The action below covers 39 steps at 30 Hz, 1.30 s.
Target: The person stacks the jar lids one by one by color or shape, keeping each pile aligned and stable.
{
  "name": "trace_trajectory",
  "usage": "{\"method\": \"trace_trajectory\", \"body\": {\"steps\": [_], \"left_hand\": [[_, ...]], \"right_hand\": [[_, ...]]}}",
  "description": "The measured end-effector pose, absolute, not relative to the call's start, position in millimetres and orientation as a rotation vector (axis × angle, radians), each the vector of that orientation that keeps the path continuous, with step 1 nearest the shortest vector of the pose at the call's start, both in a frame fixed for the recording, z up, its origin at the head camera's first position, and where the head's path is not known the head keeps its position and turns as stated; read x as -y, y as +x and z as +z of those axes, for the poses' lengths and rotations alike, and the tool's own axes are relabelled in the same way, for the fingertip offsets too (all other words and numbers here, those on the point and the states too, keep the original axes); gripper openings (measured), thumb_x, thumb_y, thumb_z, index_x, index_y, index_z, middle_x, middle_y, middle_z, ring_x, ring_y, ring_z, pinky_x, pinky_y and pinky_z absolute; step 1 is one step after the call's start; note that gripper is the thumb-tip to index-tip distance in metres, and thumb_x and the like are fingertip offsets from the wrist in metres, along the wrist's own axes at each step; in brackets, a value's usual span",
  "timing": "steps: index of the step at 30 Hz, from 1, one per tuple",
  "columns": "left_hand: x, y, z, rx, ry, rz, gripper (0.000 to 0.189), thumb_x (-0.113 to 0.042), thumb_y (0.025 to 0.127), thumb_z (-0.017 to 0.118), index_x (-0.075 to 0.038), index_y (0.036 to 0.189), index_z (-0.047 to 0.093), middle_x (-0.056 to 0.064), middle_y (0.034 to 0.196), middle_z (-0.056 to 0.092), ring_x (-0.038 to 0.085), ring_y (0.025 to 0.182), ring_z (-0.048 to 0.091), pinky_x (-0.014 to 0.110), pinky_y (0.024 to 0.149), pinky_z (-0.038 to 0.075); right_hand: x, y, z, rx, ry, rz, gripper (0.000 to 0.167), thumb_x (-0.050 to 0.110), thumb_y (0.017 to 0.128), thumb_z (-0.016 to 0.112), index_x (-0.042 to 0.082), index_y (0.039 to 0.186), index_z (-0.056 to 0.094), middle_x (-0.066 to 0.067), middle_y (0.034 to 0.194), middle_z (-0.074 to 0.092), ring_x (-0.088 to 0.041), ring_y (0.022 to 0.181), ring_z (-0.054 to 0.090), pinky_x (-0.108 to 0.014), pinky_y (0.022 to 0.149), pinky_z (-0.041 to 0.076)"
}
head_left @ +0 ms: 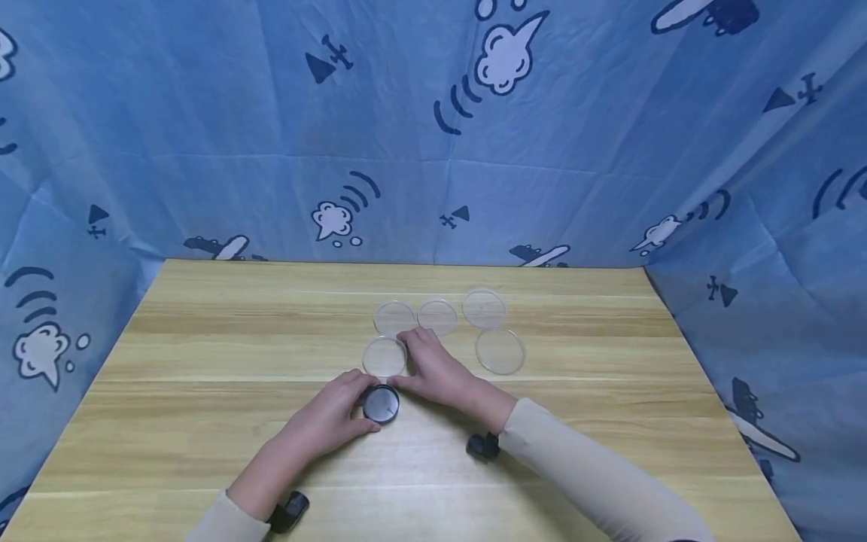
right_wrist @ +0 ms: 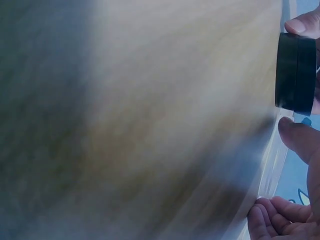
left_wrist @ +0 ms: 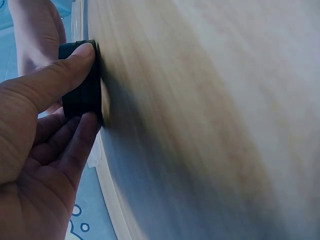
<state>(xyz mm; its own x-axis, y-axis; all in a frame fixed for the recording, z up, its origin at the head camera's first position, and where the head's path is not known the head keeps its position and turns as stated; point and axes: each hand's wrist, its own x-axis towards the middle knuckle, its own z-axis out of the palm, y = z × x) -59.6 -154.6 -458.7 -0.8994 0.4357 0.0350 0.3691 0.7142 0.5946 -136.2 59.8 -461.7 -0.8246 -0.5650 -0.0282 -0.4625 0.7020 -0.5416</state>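
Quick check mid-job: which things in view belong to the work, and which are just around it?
Likely part of the job:
black round object, held by the left hand
nearest clear disc, the right hand at its edge
four other clear discs, probably

Likely just surroundings:
wooden table
blue patterned cloth
black wrist devices

Left hand [head_left: 328, 418]: our thumb opposes curled fingers.
Right hand [head_left: 440, 369]: we hold thumb and fingertips apart.
Forearms [head_left: 589, 474]: ours slant inward, both sleeved.
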Motion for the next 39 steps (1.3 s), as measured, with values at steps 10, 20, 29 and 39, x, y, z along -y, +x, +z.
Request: {"method": "trace_trajectory", "body": {"steps": [10,20,29,39], "left_hand": [[155,-60,-458,-2.803,0.663,0.941,0.052,-0.016,0.077,0.092,-0.003,0.122,0.068,0.005,0.112,0.07,0.019,0.104,0.067,0.042,0.098,0.059],[153,-59,-459,-2.813,0.671,0.943,0.054,-0.017,0.076,0.092,-0.003,0.122,0.068,0.005,0.111,0.07,0.019,0.103,0.067,0.042,0.097,0.059],[155,-60,-457,-2.805,0.664,0.949,0.053,-0.015,0.076,0.092,-0.003,0.122,0.068,0.004,0.11,0.07,0.019,0.103,0.067,0.043,0.097,0.06],[155,-59,-457,-2.812,0.673,0.938,0.052,-0.016,0.076,0.092,-0.003,0.12,0.068,0.003,0.108,0.069,0.017,0.101,0.066,0.041,0.095,0.06]], "right_hand": [[-59,-137,-462,-2.724,-0.827,-0.806,0.074,0.034,0.088,0.084,-0.004,0.142,0.052,-0.021,0.135,0.06,-0.034,0.127,0.053,-0.046,0.111,0.052],[-62,-140,-462,-2.703,-0.82,-0.83,0.073,0.032,0.087,0.086,-0.004,0.142,0.053,-0.019,0.135,0.061,-0.033,0.13,0.054,-0.045,0.114,0.05],[-73,-137,-460,-2.684,-0.8,-0.861,0.072,0.031,0.087,0.086,-0.004,0.141,0.053,-0.019,0.137,0.06,-0.034,0.132,0.052,-0.045,0.115,0.049],[-100,-122,-457,-2.694,-0.749,-0.865,0.071,0.033,0.085,0.087,-0.002,0.139,0.056,-0.015,0.127,0.062,-0.028,0.122,0.055,-0.045,0.107,0.052]]}}
